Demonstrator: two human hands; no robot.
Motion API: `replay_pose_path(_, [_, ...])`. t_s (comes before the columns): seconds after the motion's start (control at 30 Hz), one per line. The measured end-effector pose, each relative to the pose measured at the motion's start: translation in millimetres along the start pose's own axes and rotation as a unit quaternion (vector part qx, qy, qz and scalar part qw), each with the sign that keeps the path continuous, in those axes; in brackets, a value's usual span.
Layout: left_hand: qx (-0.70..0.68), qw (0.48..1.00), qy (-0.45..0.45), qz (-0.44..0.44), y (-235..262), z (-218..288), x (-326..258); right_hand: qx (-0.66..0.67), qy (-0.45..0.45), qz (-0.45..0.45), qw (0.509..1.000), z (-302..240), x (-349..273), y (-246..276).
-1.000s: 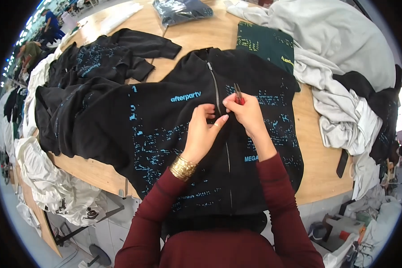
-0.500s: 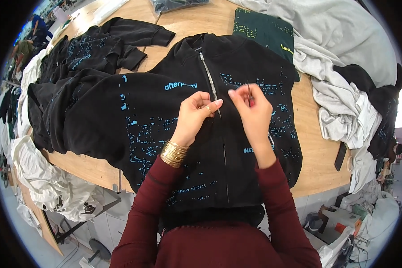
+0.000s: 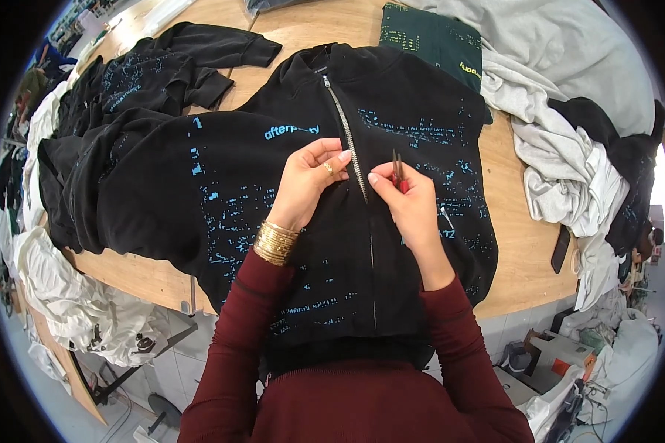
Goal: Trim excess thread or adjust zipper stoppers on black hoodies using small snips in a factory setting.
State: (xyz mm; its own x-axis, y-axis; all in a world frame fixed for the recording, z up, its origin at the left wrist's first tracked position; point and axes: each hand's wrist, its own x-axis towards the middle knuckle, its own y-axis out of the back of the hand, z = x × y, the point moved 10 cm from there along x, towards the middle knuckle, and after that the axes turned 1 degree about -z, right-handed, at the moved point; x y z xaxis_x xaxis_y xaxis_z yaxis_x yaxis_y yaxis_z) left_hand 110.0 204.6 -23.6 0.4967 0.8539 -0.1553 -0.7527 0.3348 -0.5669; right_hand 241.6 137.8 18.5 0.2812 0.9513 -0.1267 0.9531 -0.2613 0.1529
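Note:
A black zip-up jacket (image 3: 273,192) with blue print lies spread before me, its front zipper (image 3: 349,144) parted at the top and joined lower down. Gold bangles circle my left wrist. My left hand (image 3: 312,177) is closed, thumb and fingers pinching the cloth along the zipper's left side. Across the zipper, my right hand (image 3: 408,203) is closed around small red-handled thread snips (image 3: 400,177), their two dark points sticking up past the fingers. The right thumb and forefinger meet beside the zipper teeth; whether they pinch cloth or a thread is too small to tell.
Another black printed garment (image 3: 148,77) lies at the far left of the wooden table (image 3: 532,277). A folded dark green garment (image 3: 432,48) touches the jacket's far right. Grey cloth (image 3: 561,166) is heaped on the right, near a black phone-like object (image 3: 561,249). White fabric (image 3: 89,295) hangs at the left edge.
My right hand has come lower and a little left, and the snips' points now show upright. My left hand has shifted slightly left and up. The whole view has tilted a little.

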Motion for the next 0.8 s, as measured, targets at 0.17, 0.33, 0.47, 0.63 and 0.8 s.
replay_pose_path(0.17, [0.286,0.945,-0.093,0.127,-7,39,-33,0.084,-0.022,-0.015,0.996,-1,2,8])
replay_pose_path(0.33, [0.444,0.885,-0.12,0.079,-41,28,-71,0.126,-0.046,-0.026,0.991,2,4,3])
replay_pose_path(0.47, [0.4,0.909,-0.095,0.076,-39,14,-69,0.224,-0.123,-0.065,0.965,23,5,-11])
replay_pose_path(0.63, [0.223,0.973,-0.024,0.047,-21,-17,-56,0.103,-0.012,0.007,0.995,14,7,-5])
replay_pose_path(0.8, [0.196,0.978,0.007,0.075,-11,-17,-61,-0.129,0.075,0.012,0.989,-23,-37,11])
